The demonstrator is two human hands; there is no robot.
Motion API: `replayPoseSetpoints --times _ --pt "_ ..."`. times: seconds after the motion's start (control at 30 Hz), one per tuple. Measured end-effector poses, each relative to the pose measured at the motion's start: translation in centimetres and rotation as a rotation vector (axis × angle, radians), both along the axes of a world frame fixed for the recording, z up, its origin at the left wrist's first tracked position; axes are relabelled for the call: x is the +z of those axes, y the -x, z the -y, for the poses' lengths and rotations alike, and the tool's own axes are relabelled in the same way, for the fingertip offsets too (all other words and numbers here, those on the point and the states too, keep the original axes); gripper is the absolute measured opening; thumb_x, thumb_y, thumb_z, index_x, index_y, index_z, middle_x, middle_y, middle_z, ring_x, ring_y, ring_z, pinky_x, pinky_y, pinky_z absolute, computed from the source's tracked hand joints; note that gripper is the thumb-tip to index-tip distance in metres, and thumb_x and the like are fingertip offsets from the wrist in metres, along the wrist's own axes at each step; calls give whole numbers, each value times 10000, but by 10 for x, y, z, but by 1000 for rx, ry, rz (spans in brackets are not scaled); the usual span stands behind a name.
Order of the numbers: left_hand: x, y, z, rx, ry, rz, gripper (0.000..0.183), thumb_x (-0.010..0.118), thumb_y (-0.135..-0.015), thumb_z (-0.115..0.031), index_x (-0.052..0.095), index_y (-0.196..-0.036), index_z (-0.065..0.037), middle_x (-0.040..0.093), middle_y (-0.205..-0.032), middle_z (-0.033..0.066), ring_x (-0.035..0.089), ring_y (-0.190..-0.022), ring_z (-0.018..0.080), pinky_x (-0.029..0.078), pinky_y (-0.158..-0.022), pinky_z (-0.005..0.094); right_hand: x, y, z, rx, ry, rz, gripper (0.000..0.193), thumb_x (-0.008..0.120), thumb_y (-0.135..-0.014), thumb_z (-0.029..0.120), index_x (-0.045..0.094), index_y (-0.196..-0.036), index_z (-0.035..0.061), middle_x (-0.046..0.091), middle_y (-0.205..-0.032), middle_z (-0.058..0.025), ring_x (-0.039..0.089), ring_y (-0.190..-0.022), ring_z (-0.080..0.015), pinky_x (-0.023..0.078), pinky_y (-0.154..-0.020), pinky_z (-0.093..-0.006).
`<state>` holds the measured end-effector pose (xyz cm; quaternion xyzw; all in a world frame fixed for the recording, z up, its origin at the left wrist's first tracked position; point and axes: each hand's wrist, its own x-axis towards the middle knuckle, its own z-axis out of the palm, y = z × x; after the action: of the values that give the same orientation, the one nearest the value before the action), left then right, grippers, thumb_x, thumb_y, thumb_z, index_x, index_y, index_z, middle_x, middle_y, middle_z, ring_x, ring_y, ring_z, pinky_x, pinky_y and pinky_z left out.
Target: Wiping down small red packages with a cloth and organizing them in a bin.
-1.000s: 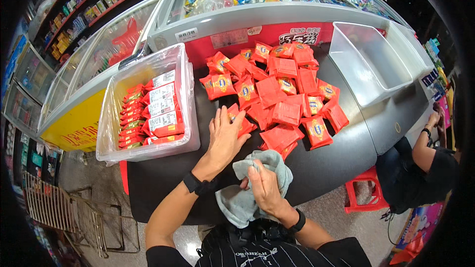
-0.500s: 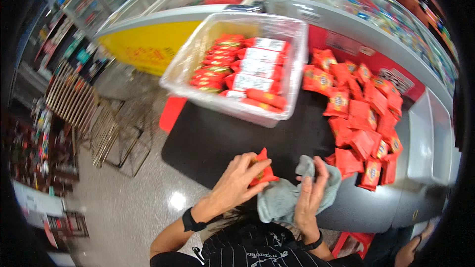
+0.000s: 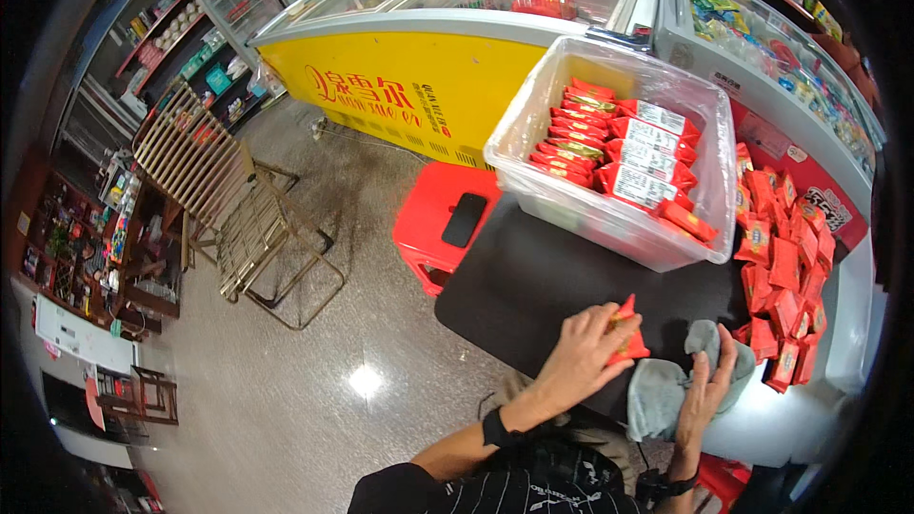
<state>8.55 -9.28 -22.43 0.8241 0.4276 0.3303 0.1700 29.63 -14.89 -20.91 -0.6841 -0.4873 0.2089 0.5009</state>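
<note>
Over the near edge of the black table point(image 3: 524, 276), my left hand point(image 3: 579, 354) pinches a small red packet point(image 3: 628, 346) between thumb and fingers. Close beside it, my right hand point(image 3: 703, 402) is closed on a grey cloth point(image 3: 653, 398), part of which bunches up above the fingers. A clear plastic bin point(image 3: 576, 200) lined with film stands at the table's far side, with red packets point(image 3: 583, 138) packed in rows inside it. To the right lies a heaped pile of loose red packets point(image 3: 784, 265).
A red stool point(image 3: 419, 219) with a black phone point(image 3: 464, 220) on it stands left of the table. Further left is a folding slatted chair point(image 3: 252, 238). A yellow chest freezer point(image 3: 371, 86) and another freezer point(image 3: 705, 43) line the back. A pale tub point(image 3: 850, 309) sits at the far right.
My view has swung left, so the table, bin and hands appear further right, and the stool and phone show. Both hands keep the same holds on the packet and the cloth.
</note>
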Motion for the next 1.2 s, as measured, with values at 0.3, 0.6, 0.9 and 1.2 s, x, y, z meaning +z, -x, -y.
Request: replayPoseSetpoints --times 0.3,0.6,0.9,1.2 --pt "-5 5 -3 -92 114 -22 768 695 -842 -348 359 -1497 -127 272 -1524 212 336 -1359 375 340 -1048 492 -11 6 -5 -109 37 183 395 502 -948 109 497 -1312 -41 543 -1290 -163 491 -1223 -269 329 -1077 -377" --pt "-2 6 -7 -142 65 -27 716 666 -868 -311 371 -1481 -88 211 -1583 174 235 -1429 403 211 -1162 530 -5 21 -10 -183 -29 217 393 514 -963 98 491 -1334 -28 534 -1314 -141 482 -1234 -241 327 -1079 -365" --pt "-8 1 1 -30 -105 104 632 678 -757 -65 497 -1359 1 392 -1434 281 339 -1375 437 278 -1143 544 -10 12 -9 -84 -113 344 305 568 -935 152 575 -1202 4 574 -1180 -135 519 -1131 -288 365 -1019 -403" --pt "-5 1 5 55 -239 62 550 656 -840 -134 515 -1369 -80 463 -1375 209 460 -1244 379 372 -1033 470 -16 13 -13 -72 -196 268 347 634 -847 46 576 -1186 -3 608 -1148 -148 567 -1089 -297 411 -978 -372"
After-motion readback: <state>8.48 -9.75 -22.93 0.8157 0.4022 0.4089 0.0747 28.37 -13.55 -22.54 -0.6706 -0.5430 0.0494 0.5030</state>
